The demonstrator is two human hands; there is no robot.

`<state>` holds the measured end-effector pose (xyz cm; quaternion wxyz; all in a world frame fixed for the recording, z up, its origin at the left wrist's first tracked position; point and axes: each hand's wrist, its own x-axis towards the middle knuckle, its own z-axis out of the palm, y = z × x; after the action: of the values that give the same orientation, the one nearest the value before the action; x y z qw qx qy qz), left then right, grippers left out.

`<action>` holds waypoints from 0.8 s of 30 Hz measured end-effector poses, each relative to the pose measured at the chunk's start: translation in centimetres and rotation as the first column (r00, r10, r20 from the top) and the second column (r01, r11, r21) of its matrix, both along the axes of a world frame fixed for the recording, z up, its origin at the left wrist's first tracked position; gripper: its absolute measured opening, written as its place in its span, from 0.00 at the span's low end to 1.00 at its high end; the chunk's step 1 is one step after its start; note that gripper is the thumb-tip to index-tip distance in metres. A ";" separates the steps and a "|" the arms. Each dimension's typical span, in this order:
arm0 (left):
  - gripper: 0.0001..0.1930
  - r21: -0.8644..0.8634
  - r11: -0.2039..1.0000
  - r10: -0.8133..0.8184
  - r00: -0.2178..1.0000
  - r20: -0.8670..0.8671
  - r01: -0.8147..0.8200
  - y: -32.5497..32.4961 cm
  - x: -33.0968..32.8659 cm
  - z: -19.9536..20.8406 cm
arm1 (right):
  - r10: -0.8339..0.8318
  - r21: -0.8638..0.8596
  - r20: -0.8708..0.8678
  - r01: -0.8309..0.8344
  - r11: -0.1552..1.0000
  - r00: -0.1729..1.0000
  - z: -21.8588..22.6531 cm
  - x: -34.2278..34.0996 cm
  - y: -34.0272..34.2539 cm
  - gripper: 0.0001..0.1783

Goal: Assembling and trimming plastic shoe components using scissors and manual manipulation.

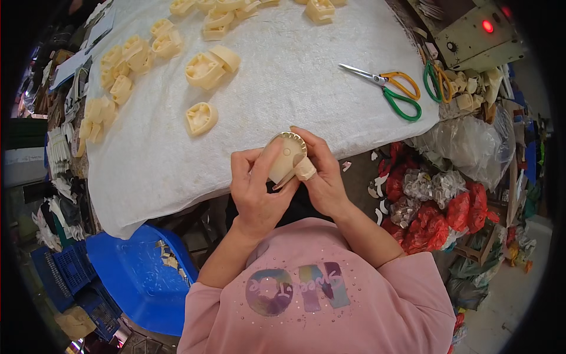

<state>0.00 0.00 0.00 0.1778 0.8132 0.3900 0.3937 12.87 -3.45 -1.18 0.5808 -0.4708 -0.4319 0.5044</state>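
Between my two hands, at the table's near edge, is a cream, round-ended piece (pixel 288 154) with a shiny notched rim along its far curve. Its exact kind I cannot tell. My left hand (pixel 254 187) grips it from the left, with a finger lying over its face. On the other side my right hand (pixel 326 184) holds the rim, its thumb wrapped in pale tape. Beyond them a single cream hollow moulded part (pixel 201 118) lies on the white sheet (pixel 283 76), with a joined pair of such parts (pixel 211 68) farther off.
More cream parts (pixel 135 54) lie along the sheet's left and far sides. Scissors (pixel 386 88) with green and orange handles rest at the right, another pair (pixel 437 81) beyond. A blue plastic tub (pixel 132 283) stands lower left; red bags (pixel 427 227) lie at the right. A metal box (pixel 480 38) shows a red light.
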 end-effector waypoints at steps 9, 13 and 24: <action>0.30 -0.675 0.413 0.181 0.671 0.719 0.611 1.4 -1.6 1.1 | -0.025 0.191 0.248 -0.024 0.981 0.968 1.3 2.6 0.5 0.24; 0.30 -0.455 0.340 0.304 0.362 0.881 0.823 1.5 -2.0 0.2 | -0.051 0.223 0.353 -0.032 0.974 0.934 0.7 3.2 0.1 0.22; 0.33 -0.325 0.212 0.474 0.194 0.859 0.922 -0.1 -1.0 -0.6 | -0.152 0.272 0.220 0.089 0.958 0.964 0.5 1.4 -0.3 0.10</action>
<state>-1.04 -0.14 -0.60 0.8861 0.1570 0.1404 0.4128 14.25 -3.73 -0.67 0.6110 -0.4737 -0.5311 0.3468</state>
